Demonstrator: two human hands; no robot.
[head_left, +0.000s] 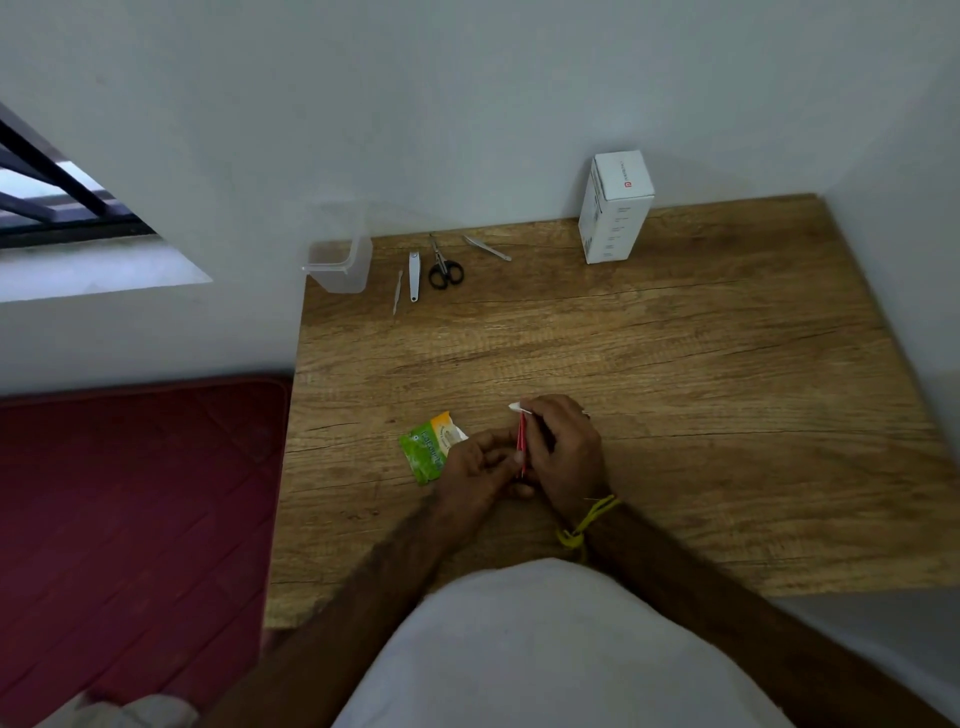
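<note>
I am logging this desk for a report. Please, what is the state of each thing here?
red tool: held in the right hand
left hand: fingertips at the red tool, hold unclear
green sachet: lying flat on the table
scissors: closed, lying flat
nail clipper: folded, lying flat
white box: upright, closed
clear container: upright, no lid

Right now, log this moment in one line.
right hand: grips red tweezers | left hand: at tweezers, grip unclear | green sachet: on table, beside left hand

Scissors (444, 270); white box (615, 208); clear container (340, 267)
</note>
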